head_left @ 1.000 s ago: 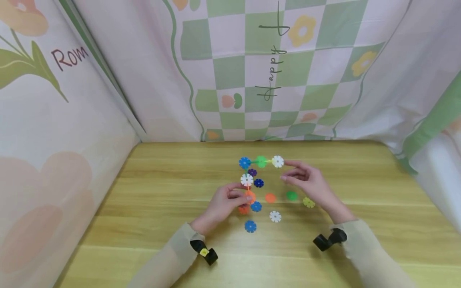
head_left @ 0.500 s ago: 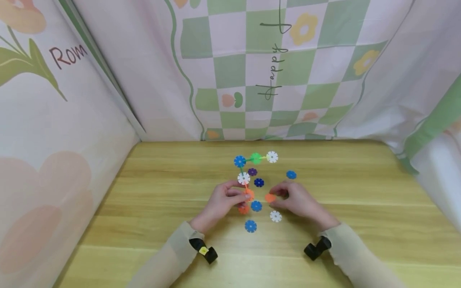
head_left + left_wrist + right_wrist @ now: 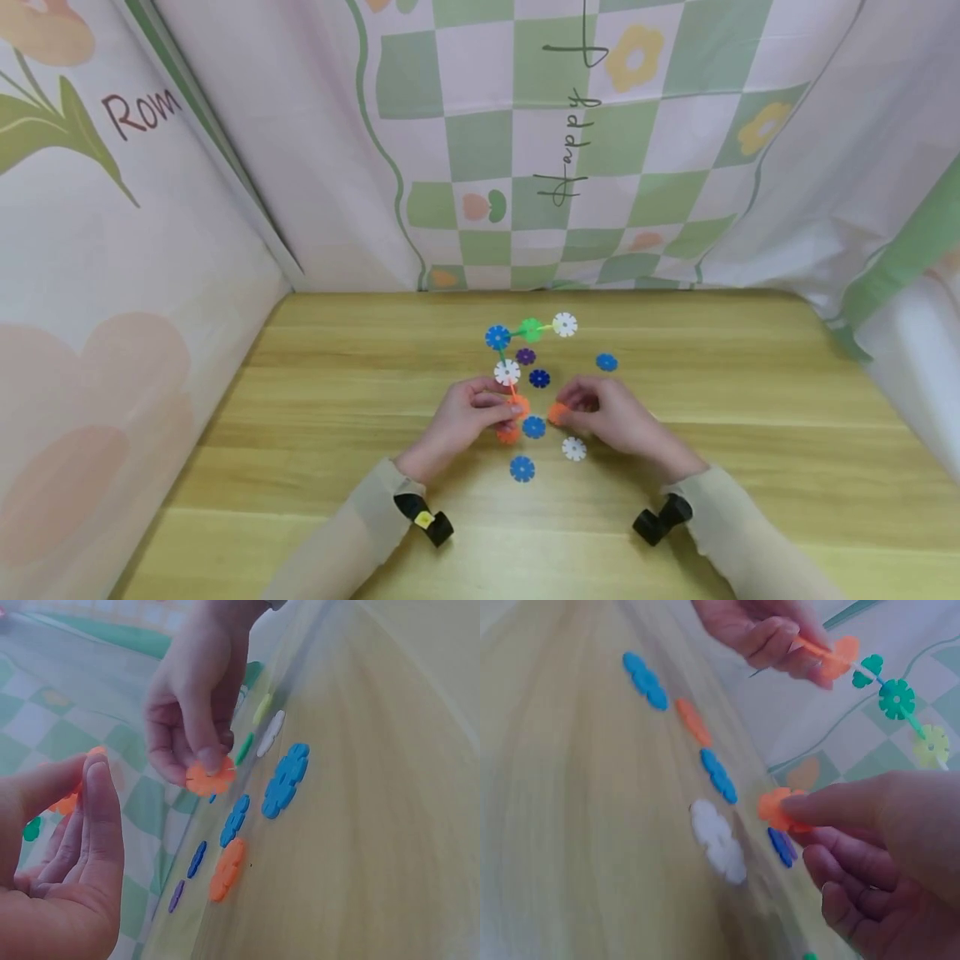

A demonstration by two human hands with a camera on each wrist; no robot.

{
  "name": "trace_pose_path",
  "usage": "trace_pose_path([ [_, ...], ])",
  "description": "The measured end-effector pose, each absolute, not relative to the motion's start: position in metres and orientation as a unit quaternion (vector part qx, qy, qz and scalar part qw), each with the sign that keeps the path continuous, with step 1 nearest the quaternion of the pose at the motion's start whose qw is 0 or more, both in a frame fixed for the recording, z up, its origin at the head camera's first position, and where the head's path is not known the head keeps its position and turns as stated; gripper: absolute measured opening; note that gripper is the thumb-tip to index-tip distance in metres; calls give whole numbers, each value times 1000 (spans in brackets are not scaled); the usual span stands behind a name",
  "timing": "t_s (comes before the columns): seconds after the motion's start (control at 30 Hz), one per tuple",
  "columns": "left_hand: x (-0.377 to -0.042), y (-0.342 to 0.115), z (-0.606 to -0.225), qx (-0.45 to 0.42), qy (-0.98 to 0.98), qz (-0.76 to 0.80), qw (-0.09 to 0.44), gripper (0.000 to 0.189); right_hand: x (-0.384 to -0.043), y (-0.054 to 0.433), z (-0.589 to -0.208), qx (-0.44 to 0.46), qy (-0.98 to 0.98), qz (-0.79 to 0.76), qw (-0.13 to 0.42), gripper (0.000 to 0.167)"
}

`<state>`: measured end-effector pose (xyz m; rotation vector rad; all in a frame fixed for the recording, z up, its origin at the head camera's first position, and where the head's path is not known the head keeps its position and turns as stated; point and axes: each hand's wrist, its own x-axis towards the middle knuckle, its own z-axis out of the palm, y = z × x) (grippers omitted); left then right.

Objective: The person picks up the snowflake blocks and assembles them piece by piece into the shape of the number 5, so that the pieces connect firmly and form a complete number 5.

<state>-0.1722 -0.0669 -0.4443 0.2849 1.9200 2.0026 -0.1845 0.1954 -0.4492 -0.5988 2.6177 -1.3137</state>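
My left hand [image 3: 462, 422] pinches the orange end disc [image 3: 519, 406] of a bent chain of flower-shaped interlocking plastic discs. The chain climbs through a white disc [image 3: 507, 372] to a blue one [image 3: 497, 337], then runs right through a light green disc [image 3: 531, 330] to a white end disc [image 3: 565, 325]. Discs seen edge-on join these. Between thumb and fingers, my right hand [image 3: 617, 421] pinches a separate orange disc [image 3: 781, 808]. It stands to the right of the chain, apart from it. Fingers partly cover both orange discs.
Loose discs lie on the wooden table [image 3: 315, 400]: purple [image 3: 526, 357], dark blue [image 3: 539, 378], blue [image 3: 607, 362], white [image 3: 574, 448] and orange [image 3: 226, 870], among others. Green [image 3: 244, 748] and yellow [image 3: 262, 709] ones are hidden behind my right hand in the head view. A patterned curtain [image 3: 480, 146] hangs behind.
My right hand has moved left and down from beside the chain's white end disc and picked up the loose orange disc. The chain has shifted slightly left; my left hand keeps its grip.
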Motion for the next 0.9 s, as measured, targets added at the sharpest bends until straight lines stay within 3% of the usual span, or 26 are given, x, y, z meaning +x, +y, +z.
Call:
trace_pose_path([
  [0.47, -171, -66, -440, 97, 672, 714, 169, 22, -167, 179, -427, -221, 797, -562, 8, 13],
  [0.9, -170, -66, -440, 94, 677, 710, 167, 25, -158, 169, -431, -240, 805, -539, -56, 19],
])
